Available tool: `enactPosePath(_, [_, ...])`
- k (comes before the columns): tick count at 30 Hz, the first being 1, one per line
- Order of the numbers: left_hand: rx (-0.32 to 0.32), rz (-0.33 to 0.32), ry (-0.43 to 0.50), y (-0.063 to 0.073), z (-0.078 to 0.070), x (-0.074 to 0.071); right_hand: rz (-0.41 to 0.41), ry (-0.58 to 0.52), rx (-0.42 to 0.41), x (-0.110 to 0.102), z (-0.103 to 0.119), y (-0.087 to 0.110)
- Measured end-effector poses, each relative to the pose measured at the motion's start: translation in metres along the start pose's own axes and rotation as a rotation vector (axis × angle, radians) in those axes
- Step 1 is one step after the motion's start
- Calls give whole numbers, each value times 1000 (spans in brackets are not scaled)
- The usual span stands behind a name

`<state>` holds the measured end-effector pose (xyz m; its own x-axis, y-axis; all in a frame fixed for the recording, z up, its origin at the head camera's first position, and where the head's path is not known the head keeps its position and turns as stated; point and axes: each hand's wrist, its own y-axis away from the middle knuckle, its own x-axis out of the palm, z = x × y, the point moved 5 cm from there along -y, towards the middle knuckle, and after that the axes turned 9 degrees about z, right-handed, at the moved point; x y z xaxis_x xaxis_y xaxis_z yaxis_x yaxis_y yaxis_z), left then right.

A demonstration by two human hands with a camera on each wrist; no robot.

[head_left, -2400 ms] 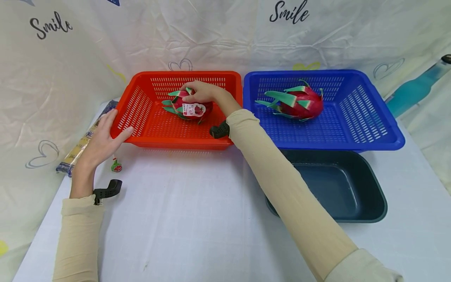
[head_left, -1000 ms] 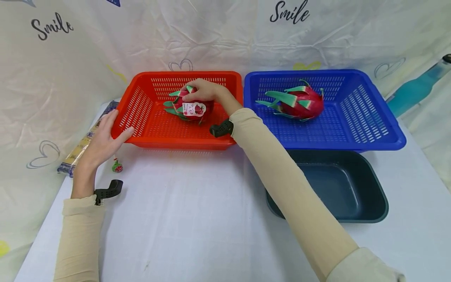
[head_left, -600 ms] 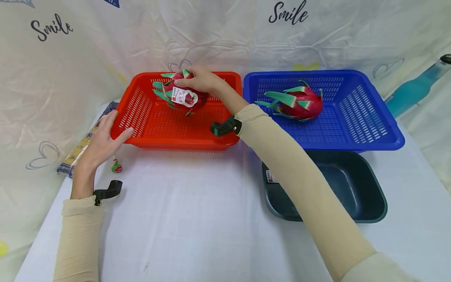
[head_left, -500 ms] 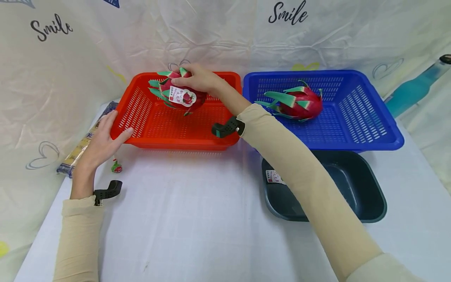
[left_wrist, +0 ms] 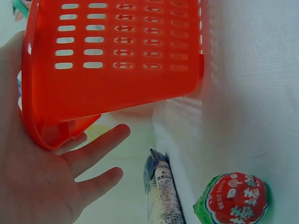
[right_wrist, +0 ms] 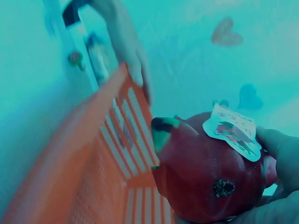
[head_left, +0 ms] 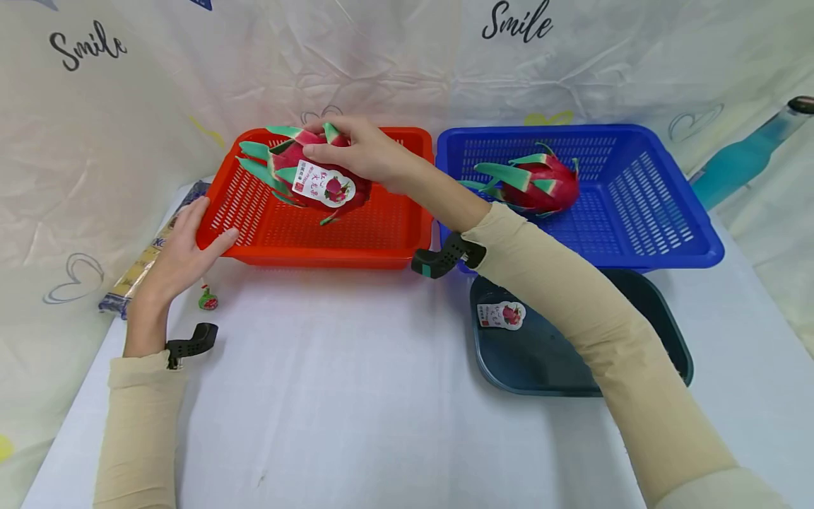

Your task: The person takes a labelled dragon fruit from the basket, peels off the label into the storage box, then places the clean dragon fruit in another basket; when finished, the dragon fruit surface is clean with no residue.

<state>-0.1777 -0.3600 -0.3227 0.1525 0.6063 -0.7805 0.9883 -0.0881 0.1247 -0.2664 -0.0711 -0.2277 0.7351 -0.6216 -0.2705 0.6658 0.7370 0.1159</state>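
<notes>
My right hand [head_left: 362, 152] holds a red dragon fruit [head_left: 326, 165] with green leafy tips and a white sticker. The fruit is raised over the red basket [head_left: 318, 256], at about the height of its back rim. Up close in the right wrist view, the dragon fruit [right_wrist: 201, 172] shows its stem end, with fingers around its right side. My left hand [head_left: 181, 258] rests on the basket's front left corner, thumb over the rim. Its fingers look extended beside the rim in the left wrist view. A second dragon fruit [head_left: 553, 187] lies in the blue basket [head_left: 585, 254].
A dark green basin [head_left: 521, 371] stands in front of the blue basket, with a fruit sticker [head_left: 502, 315] inside, partly under my right forearm. A wrapped lollipop [head_left: 208, 300] and a long packet [head_left: 146, 261] lie at left. A blue bottle [head_left: 731, 170] is at far right.
My right hand has lifted the dragon fruit from the red basket's floor and brought it slightly left and closer. The sticker in the basin has come into view. My left hand stays on the rim.
</notes>
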Motion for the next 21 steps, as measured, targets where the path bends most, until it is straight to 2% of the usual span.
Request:
enactPosePath(2, [-3,1,6,0,0,0,-3,-9,-18,4,2,9])
enactPosePath(5, [-6,4,9,0,0,0,-10,-10,-2,10,2,24])
enactPosePath(9, [-11,6,-4,-1,1,0,-30,32,6,14,2,43])
enactPosePath(15, [-10,5,-10,0,1,-2,-46,25,-8,17,4,65])
enactPosePath(21, [7,-8,-11,0,0,-2,-6,31,11,25,-3,93])
